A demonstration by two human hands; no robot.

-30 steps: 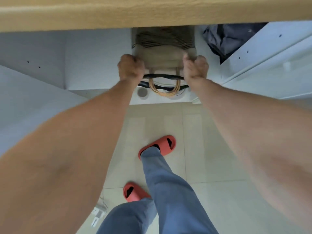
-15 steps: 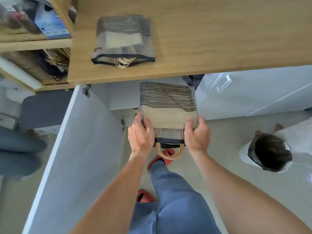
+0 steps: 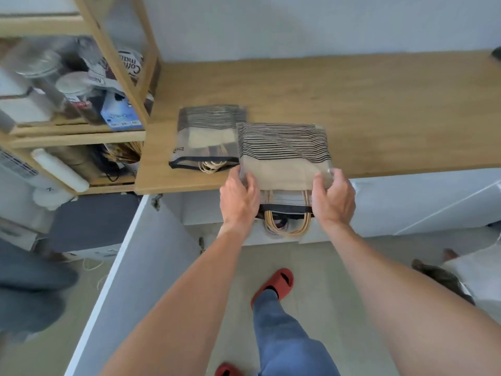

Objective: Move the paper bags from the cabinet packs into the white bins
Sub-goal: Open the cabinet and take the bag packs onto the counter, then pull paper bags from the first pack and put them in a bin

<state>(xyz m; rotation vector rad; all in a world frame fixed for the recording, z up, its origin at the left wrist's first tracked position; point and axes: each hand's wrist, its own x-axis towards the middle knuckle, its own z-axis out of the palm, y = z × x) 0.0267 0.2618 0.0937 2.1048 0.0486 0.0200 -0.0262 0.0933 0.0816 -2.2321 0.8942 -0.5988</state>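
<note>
Reaching forward with both arms nearly straight, the person grips a pack of paper bags [image 3: 283, 156] by its near corners. The left hand [image 3: 238, 199] clasps the near left corner, thumb on top and fingers curled beneath; the right hand [image 3: 334, 199] clasps the near right corner the same way, so both hands are clenched on the pack. The pack lies flat at the front edge of the wooden worktop [image 3: 379, 104], its striped far part over the wood and its near end with the twisted handles [image 3: 287, 223] overhanging the edge. A second pack [image 3: 206, 137] lies on the worktop just to its left, its right edge under the held pack. Below, a white cabinet door [image 3: 130, 267] stands open beside the left forearm.
</note>
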